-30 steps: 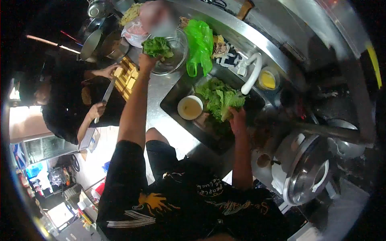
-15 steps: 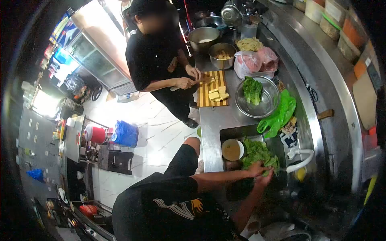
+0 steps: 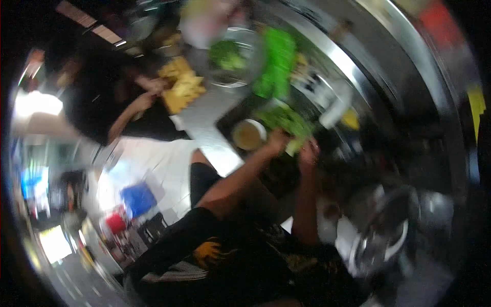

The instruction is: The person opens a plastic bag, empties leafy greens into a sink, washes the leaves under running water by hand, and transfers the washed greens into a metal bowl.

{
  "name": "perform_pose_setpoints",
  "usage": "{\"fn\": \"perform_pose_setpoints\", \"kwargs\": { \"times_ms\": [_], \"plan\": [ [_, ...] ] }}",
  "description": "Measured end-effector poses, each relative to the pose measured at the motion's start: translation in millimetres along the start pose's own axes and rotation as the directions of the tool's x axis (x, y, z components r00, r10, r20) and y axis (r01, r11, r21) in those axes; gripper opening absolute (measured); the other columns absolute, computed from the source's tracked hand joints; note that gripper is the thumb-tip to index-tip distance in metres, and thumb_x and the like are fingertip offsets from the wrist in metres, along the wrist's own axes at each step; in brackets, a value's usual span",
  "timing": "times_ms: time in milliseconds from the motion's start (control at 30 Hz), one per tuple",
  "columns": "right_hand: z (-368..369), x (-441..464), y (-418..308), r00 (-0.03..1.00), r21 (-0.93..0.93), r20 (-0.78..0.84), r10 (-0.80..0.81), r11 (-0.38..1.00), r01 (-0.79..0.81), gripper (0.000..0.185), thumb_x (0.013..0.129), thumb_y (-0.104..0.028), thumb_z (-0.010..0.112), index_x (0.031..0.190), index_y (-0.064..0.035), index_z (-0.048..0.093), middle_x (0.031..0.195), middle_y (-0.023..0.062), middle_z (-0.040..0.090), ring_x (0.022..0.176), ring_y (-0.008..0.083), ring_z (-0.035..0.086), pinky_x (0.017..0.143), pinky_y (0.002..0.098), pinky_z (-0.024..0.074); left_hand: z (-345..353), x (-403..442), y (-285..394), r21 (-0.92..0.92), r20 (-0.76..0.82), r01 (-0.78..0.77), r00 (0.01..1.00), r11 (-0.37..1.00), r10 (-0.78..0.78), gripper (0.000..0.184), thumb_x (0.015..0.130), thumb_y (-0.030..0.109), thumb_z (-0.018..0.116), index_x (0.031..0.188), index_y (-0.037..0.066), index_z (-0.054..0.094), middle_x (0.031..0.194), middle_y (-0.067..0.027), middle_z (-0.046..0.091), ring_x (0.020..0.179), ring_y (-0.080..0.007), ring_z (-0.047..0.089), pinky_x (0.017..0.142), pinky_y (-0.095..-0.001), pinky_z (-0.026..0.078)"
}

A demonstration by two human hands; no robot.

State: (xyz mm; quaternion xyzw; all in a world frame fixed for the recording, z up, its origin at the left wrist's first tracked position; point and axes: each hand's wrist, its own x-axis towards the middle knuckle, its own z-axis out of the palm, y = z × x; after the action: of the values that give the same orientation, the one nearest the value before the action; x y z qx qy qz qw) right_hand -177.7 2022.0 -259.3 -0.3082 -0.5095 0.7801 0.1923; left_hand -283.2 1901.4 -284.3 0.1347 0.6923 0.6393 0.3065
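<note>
Both my left hand (image 3: pixel 278 141) and right hand (image 3: pixel 309 153) curl closed on lettuce (image 3: pixel 290 121) over the sink (image 3: pixel 239 111), best gripped lightly

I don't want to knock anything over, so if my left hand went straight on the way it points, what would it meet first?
Most likely the leafy greens, just ahead of your left hand; the picture is blurred, so I can't tell whether they touch, and depth is unclear.
</note>
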Motion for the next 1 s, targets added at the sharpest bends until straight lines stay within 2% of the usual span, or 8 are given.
{"fn": "perform_pose_setpoints", "kwargs": {
  "times_ms": [33,67,233,433,633,767,833,1000],
  "plan": [
    [7,-3,-18,0.996,-0.031,-0.028,0.087,0.996,-0.088,0.035,0.095,-0.016,0.063,0.125,0.0009,0.057,0.125,0.0142,0.056,0.115,0.0238,0.055,0.095,0.0406,0.0469,-8,-1,31,-0.055,0.052,0.009,0.999,0.998,-0.007,0.030,0.084,0.015,0.075,0.108,-0.001,0.066,0.103,-0.0113,0.070,0.085,-0.0192,0.064,0.074,-0.0364,0.053],
    [15,-7,-38,0.983,-0.057,-0.056,0.173,0.983,-0.176,0.044,0.096,-0.018,0.064,0.134,0.0000,0.052,0.133,0.0148,0.052,0.120,0.0240,0.053,0.096,0.0401,0.0459,-1,-18,94,0.032,-0.048,0.303,0.952,0.952,-0.301,0.030,0.086,0.018,0.074,0.107,-0.002,0.067,0.102,-0.0097,0.070,0.086,-0.0168,0.064,0.076,-0.0337,0.052],
    [6,6,-34,0.972,0.142,-0.005,0.236,0.962,-0.233,0.066,0.095,-0.038,0.064,0.146,-0.0039,0.038,0.147,0.0121,0.034,0.128,0.0245,0.047,0.098,0.0420,0.0463,7,-16,99,-0.377,0.024,0.234,0.970,0.896,-0.243,0.033,0.085,0.026,0.078,0.106,0.005,0.062,0.086,-0.0057,0.068,0.061,-0.0139,0.060,0.053,-0.0287,0.048],
    [16,3,-50,0.956,0.032,-0.115,0.269,0.963,-0.268,0.071,0.094,-0.044,0.064,0.147,-0.0041,0.036,0.145,0.0106,0.040,0.120,0.0218,0.051,0.094,0.0385,0.0462,8,-26,141,-0.337,-0.026,0.425,0.888,0.840,-0.460,0.040,0.089,0.033,0.072,0.113,0.004,0.060,0.093,-0.0046,0.066,0.076,-0.0148,0.061,0.067,-0.0297,0.048],
    [26,-5,-61,0.969,-0.080,-0.241,0.060,0.993,-0.082,0.038,0.097,-0.026,0.065,0.125,-0.0032,0.056,0.102,0.0026,0.062,0.095,0.0133,0.056,0.080,0.0281,0.0457,1,-12,121,-0.364,0.175,0.519,0.854,0.773,-0.491,0.060,0.088,0.035,0.073,0.130,0.000,0.046,0.097,-0.0071,0.066,0.056,-0.0106,0.056,0.044,-0.0257,0.041],
    [15,1,-54,0.970,-0.167,-0.114,-0.214,0.967,0.194,0.018,0.097,-0.018,0.063,0.109,-0.0043,0.060,0.088,-0.0029,0.058,0.082,0.0074,0.053,0.072,0.0231,0.0429,14,-20,137,-0.383,0.064,0.500,0.853,0.777,-0.518,0.066,0.088,0.036,0.074,0.131,-0.003,0.043,0.092,-0.0081,0.066,0.044,-0.0080,0.048,0.037,-0.0240,0.035],
    [22,0,-62,0.914,-0.185,-0.108,-0.391,0.911,0.368,0.016,0.097,-0.018,0.064,0.108,-0.0070,0.061,0.085,-0.0058,0.057,0.074,0.0046,0.051,0.065,0.0202,0.0415,6,-20,135,-0.322,0.102,0.518,0.851,0.793,-0.515,0.063,0.089,0.036,0.073,0.129,-0.004,0.045,0.093,-0.0091,0.066,0.051,-0.0104,0.056,0.041,-0.0257,0.043],
    [20,-4,-77,0.991,-0.130,-0.119,-0.054,0.991,0.039,0.023,0.095,-0.018,0.066,0.111,-0.0039,0.060,0.094,-0.0008,0.062,0.083,0.0079,0.057,0.067,0.0248,0.0468,13,-24,139,-0.415,0.147,0.522,0.847,0.745,-0.511,0.056,0.090,0.037,0.071,0.127,0.000,0.051,0.105,-0.0121,0.066,0.084,-0.0199,0.067,0.068,-0.0345,0.055]
  ]
}}
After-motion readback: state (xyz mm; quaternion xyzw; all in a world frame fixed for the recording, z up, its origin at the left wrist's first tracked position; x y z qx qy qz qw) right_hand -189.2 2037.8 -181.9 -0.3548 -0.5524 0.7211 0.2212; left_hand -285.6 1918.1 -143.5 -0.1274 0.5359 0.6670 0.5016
